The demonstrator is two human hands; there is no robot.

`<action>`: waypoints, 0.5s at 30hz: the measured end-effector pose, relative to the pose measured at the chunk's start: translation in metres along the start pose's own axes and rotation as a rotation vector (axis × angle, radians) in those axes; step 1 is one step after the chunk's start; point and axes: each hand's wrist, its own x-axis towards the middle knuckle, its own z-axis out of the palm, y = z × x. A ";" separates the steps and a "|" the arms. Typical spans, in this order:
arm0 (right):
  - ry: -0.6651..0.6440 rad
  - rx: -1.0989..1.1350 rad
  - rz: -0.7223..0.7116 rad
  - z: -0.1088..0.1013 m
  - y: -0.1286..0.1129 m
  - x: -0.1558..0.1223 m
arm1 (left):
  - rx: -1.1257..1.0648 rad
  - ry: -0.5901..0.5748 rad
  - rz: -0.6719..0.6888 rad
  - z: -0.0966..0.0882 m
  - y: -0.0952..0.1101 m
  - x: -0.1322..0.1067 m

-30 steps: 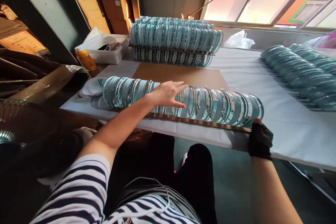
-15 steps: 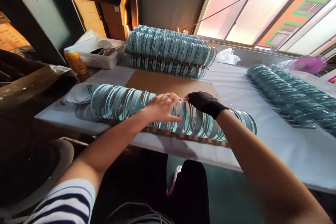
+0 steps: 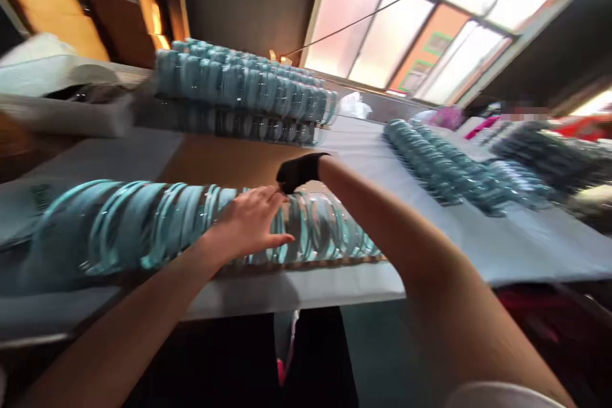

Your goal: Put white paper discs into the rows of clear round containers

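A row of clear and teal headbands [image 3: 186,210] stands upright on a long cardboard strip in front of me. Bare, my left hand [image 3: 251,220] lies over the top of the row, with its thumb spread apart from the stretched fingers. My right hand [image 3: 299,172] wears a black glove with bare fingertips. Its fingers are bent down and closed at the top of the row, against the left fingertips. What they pinch, if anything, is hidden and blurred.
Behind lies a brown cardboard sheet [image 3: 220,159], with stacked headband rows [image 3: 239,86] beyond it. More rows [image 3: 430,159] lie on the white-covered table [image 3: 516,248] at right. A white basket [image 3: 62,115] stands at left. Windows [image 3: 382,19] are at the back.
My view has turned to the right and nearer the row, so more stacks show at the right. My right hand has come closer to my left hand, its fingers now bent down.
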 end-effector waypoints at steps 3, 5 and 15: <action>0.000 -0.113 0.031 0.003 -0.011 -0.009 | -0.128 0.085 -0.037 0.011 -0.007 0.002; 0.057 -0.170 0.033 0.005 -0.014 -0.017 | -0.150 0.088 -0.067 0.011 -0.008 0.003; 0.362 -0.161 0.179 0.070 -0.034 -0.095 | -0.003 -0.173 -0.084 -0.019 0.003 0.007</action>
